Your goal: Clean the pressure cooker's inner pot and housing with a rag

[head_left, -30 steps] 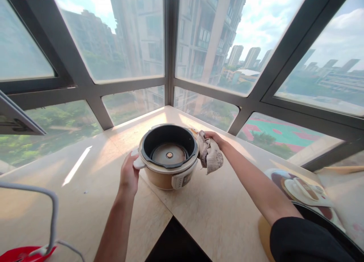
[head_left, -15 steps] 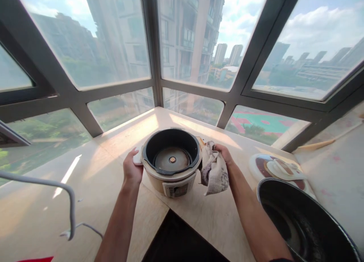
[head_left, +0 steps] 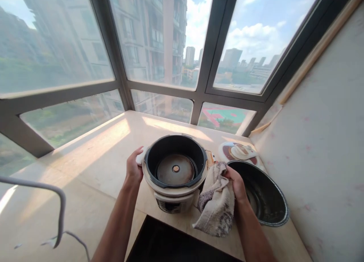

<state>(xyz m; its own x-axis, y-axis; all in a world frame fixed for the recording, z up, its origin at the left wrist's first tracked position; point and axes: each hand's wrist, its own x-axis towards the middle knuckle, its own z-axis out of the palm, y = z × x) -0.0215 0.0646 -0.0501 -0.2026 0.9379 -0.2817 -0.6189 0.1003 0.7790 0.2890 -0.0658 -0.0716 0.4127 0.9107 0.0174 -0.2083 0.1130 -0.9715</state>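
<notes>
Two bare hands are at a round cream and tan electric cooker with a black rim [head_left: 176, 197]. It is between the hands, over the pale stone counter [head_left: 99, 205]; I can't tell if its bottom touches. It has no lid on, so you can see a round grey-brown metal plate [head_left: 165, 174] inside, with a small copper-coloured button [head_left: 176, 168] in the middle. The left hand [head_left: 134, 167] is wrapped around the white side handle [head_left: 139, 159]. The right hand [head_left: 237, 180] is closed on a crumpled beige cloth with dark stains [head_left: 217, 205], by the cooker's right side. I can't tell if it grips the cooker too. A big black oval pot [head_left: 274, 201] stands near the right hand.
</notes>
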